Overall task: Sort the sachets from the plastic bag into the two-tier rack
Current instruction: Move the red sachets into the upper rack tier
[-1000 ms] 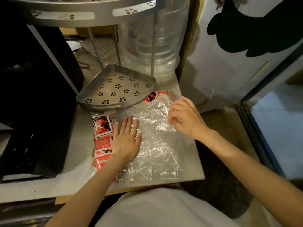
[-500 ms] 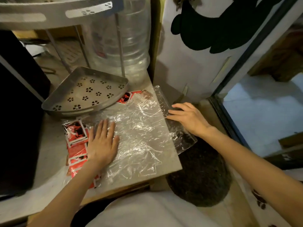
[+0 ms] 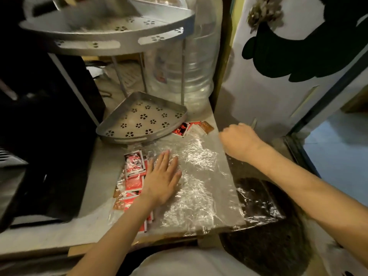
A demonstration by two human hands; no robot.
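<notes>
A clear plastic bag [image 3: 199, 176] lies spread flat on the grey counter, its right side hanging over the edge. Several red-and-black sachets [image 3: 134, 172] lie bunched at its left end. My left hand [image 3: 162, 178] rests flat and open on the bag, just right of those sachets. Two more sachets, one red [image 3: 182, 129] and one brown [image 3: 207, 127], lie loose by the rack's lower tier [image 3: 139, 118]. My right hand [image 3: 238, 141] is curled into a fist at the bag's right edge; whether it pinches the plastic is hidden. The upper tier [image 3: 111, 38] sits above, blurred.
A large clear water bottle [image 3: 189, 62] stands behind the rack. A black appliance [image 3: 39, 126] fills the left side. A white wall panel [image 3: 278, 86] stands to the right. A dark round object [image 3: 264, 226] sits below the counter's right edge.
My right hand has drawn back from the bag top and closed from spread fingers into a fist at the counter's right edge. The left hand stays flat on the bag. The view tilted up.
</notes>
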